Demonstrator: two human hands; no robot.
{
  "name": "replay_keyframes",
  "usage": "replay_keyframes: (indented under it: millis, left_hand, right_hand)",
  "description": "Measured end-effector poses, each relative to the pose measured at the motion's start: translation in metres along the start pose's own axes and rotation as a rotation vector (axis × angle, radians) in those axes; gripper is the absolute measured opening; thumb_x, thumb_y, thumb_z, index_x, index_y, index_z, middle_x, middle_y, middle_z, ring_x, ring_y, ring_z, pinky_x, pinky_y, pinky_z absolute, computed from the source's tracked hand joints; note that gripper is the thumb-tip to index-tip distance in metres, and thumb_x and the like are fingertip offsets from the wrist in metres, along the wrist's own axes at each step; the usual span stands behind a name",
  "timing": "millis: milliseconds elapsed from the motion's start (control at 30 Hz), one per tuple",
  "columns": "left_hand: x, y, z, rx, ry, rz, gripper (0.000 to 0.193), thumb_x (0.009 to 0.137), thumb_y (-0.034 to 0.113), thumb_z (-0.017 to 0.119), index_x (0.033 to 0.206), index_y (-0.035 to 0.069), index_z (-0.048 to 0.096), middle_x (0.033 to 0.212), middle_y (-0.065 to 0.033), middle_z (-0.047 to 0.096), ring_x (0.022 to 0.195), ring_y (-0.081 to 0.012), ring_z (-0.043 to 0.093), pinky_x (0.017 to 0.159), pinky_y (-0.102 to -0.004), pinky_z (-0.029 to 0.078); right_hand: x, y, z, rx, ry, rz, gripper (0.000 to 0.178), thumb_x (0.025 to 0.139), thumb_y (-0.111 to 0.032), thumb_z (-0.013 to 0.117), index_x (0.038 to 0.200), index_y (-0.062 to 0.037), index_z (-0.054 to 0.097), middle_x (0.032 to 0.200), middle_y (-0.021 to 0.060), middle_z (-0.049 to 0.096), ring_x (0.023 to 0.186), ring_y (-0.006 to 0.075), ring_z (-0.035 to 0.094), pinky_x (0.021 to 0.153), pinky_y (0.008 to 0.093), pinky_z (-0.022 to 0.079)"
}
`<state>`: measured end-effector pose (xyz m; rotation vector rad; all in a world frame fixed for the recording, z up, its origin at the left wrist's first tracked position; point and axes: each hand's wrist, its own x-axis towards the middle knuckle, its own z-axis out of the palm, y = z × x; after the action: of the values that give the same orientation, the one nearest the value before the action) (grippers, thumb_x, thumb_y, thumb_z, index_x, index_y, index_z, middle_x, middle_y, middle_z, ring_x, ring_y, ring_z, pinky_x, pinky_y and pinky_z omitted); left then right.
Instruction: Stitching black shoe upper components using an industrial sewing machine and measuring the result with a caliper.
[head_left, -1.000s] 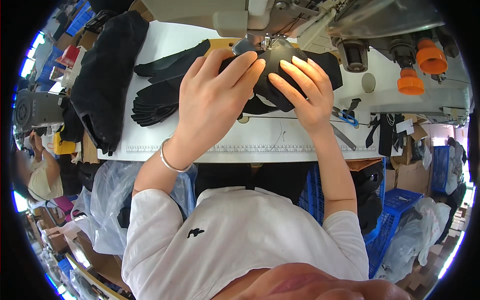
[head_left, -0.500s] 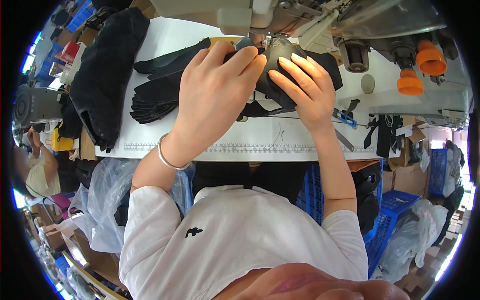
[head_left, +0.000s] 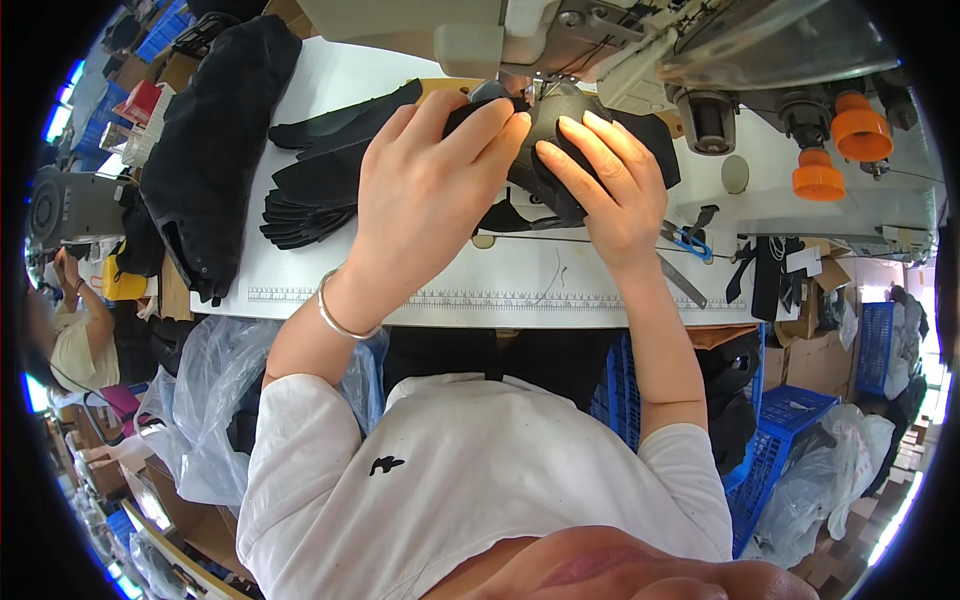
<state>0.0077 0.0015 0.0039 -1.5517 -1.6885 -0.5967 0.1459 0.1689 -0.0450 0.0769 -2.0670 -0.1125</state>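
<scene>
Over on the tabletop [head_left: 540,270], the black cloth [head_left: 548,185] lies at the sewing machine [head_left: 465,45], the right hand [head_left: 615,195] spread over it and the left hand [head_left: 425,190] bent onto it; I can't tell whether either grip actually pinches. The piece looks partway done, being right at the machine; whether the black pile [head_left: 300,215] left of them is finished isn't clear.

a ruler scale [head_left: 450,297] on the white table [head_left: 520,265] is bearing graduations and numerals too small to read.
</scene>
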Motion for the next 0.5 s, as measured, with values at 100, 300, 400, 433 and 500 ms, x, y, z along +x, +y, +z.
replay_keyframes:
  millis: [100,300,400,433,500]
  left_hand:
    - [-0.0002,-0.0009,-0.0006,-0.03,-0.018,-0.007,0.032,0.068,0.009,0.075,0.1,0.008,0.074,0.105,0.0022,0.065,0.093,-0.0187,0.065,0.072,-0.0307,0.052]
    - [-0.0009,-0.0021,-0.0006,-0.038,-0.018,-0.008,0.037,0.064,0.01,0.077,0.101,0.008,0.073,0.107,0.0022,0.067,0.094,-0.0188,0.065,0.075,-0.0315,0.054]
    - [-0.0027,-0.0015,0.0004,-0.045,-0.013,-0.025,0.039,0.062,0.009,0.077,0.101,0.008,0.073,0.108,0.0022,0.068,0.095,-0.0188,0.066,0.076,-0.0318,0.055]
    - [-0.0032,-0.0009,0.0021,-0.052,0.005,-0.027,0.038,0.063,0.008,0.077,0.101,0.008,0.074,0.108,0.0023,0.068,0.095,-0.0188,0.066,0.076,-0.0318,0.055]
    - [-0.0034,-0.0004,0.0046,-0.055,0.024,-0.035,0.038,0.063,0.007,0.078,0.101,0.008,0.074,0.107,0.0024,0.068,0.095,-0.0188,0.066,0.076,-0.0318,0.055]
  right_hand:
    - [-0.0014,0.0004,0.0007,-0.006,0.002,0.002,0.033,0.081,-0.017,0.071,0.113,-0.0213,0.08,0.12,0.0018,0.073,0.109,0.0223,0.068,0.087,0.0362,0.056]
    - [-0.0025,-0.0005,0.0019,-0.01,0.009,0.005,0.034,0.081,-0.017,0.07,0.113,-0.0222,0.08,0.121,0.0018,0.072,0.109,0.0225,0.068,0.089,0.0366,0.056]
    - [-0.0026,-0.0003,0.002,-0.002,0.005,0.007,0.034,0.081,-0.017,0.07,0.113,-0.0222,0.08,0.121,0.0014,0.072,0.109,0.0224,0.068,0.089,0.0362,0.056]
    - [-0.0024,-0.0001,0.0019,-0.001,0.003,0.008,0.034,0.08,-0.017,0.069,0.112,-0.0221,0.08,0.121,0.0011,0.072,0.109,0.0223,0.068,0.088,0.0358,0.056]
    - [-0.002,0.001,0.0005,0.008,-0.004,0.013,0.034,0.08,-0.018,0.069,0.112,-0.0218,0.08,0.121,0.0009,0.072,0.109,0.0224,0.069,0.087,0.0352,0.056]
